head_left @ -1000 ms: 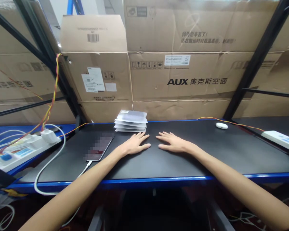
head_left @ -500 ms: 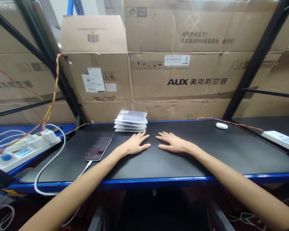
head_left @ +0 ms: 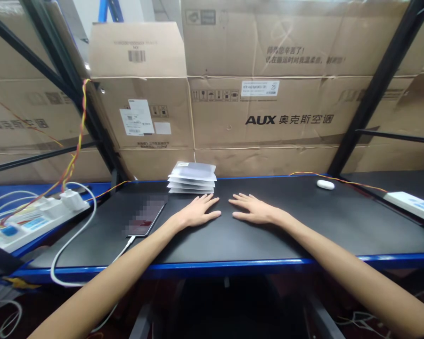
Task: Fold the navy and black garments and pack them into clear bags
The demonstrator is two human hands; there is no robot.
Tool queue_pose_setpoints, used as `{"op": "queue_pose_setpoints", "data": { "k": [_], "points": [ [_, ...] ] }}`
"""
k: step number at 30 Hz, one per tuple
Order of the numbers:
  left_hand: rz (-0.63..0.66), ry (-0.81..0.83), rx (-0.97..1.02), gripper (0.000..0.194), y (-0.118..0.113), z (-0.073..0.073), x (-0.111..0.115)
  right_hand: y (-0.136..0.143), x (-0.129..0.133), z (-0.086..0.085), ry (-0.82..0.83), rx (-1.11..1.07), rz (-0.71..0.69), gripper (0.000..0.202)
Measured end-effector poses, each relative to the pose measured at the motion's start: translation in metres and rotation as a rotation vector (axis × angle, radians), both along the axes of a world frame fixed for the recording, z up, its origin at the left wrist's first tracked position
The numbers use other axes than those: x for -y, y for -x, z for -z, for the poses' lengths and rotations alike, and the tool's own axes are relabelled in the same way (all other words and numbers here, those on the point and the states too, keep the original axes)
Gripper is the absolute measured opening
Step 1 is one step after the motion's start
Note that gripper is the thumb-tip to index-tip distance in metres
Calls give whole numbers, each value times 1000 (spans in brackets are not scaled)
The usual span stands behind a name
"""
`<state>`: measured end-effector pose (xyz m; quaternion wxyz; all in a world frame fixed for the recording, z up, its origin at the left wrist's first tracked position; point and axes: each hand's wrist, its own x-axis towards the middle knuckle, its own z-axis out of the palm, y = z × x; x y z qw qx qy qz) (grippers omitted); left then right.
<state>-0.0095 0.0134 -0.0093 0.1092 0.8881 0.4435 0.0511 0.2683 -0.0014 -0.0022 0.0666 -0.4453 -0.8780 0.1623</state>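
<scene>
My left hand (head_left: 199, 210) lies palm down on the black tabletop (head_left: 226, 245), fingers spread and holding nothing. Just beyond its fingertips is a stack of several flat white packets (head_left: 191, 178) at the back of the table. My right hand (head_left: 254, 209) rests the same way to the right, open, its fingertips pointing toward the left hand with a small gap between them. To the left of my left hand lies a phone (head_left: 146, 219) with a white charging cable (head_left: 129, 242) plugged into its near end; its screen is partly blurred.
At the far left sits a white power strip (head_left: 38, 223) with plugs and cables. A small white oval case (head_left: 325, 185) lies at the back right, near another white power strip (head_left: 415, 205). Cardboard (head_left: 261, 136) walls the back, between black metal posts (head_left: 369, 94).
</scene>
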Motion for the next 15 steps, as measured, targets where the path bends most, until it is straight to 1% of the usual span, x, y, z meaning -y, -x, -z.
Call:
{"op": "queue_pose_setpoints", "data": {
  "k": [6, 15],
  "points": [
    [-5, 0, -11, 82, -1, -2, 1, 0, 1, -1, 4, -6, 0, 84],
    [1, 1, 1, 80, 0, 0, 0, -1, -1, 1, 1, -21, -4, 82]
  ]
}}
